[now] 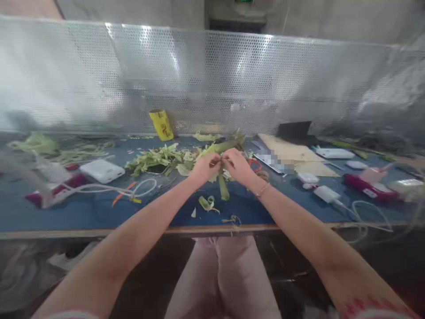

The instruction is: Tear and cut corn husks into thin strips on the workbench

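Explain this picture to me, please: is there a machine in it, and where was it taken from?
There is no robot here, just a person working with two bare hands, the left hand and the right hand. The single picture comes from a camera worn on the head, looking forward and down. The fingertips come close together, pinching a green leafy strip; finer detail is too blurred to make out. On the blue tabletop are a heap of green leafy pieces, a tilted yellow container and a white boxy device.
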